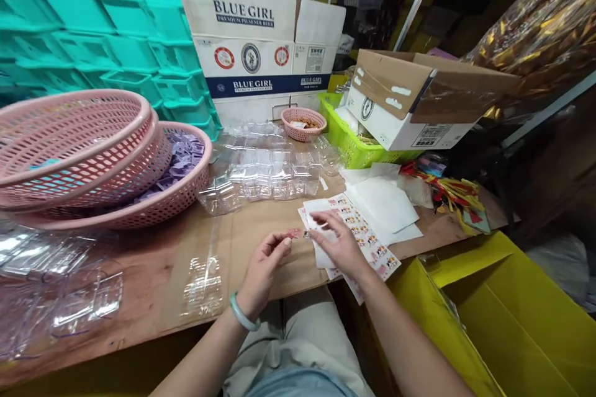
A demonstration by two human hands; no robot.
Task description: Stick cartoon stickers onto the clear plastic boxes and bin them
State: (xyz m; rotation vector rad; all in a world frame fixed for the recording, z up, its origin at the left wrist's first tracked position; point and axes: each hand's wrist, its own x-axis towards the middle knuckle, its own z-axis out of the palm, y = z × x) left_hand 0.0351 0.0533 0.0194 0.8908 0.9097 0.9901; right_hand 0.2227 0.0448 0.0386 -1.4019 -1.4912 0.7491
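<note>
Above the front of the table, my left hand pinches a small pink printed piece between thumb and fingertips. Close to its right end is a small dark-and-white printed bit, at the thumb tip of my right hand; I cannot tell whether the two are one piece. My right hand's fingers are stretched out, with a gap between thumb and forefinger. Partly hidden under that hand lie sticker sheets with rows of small cartoon figures and pink prints. Blank white sheets lie beyond them.
Clear plastic trays cover the table's back, others its left. Pink baskets with lilac pieces stand left; a small pink basket stands behind. A green basket and carton are back right, a yellow box front right.
</note>
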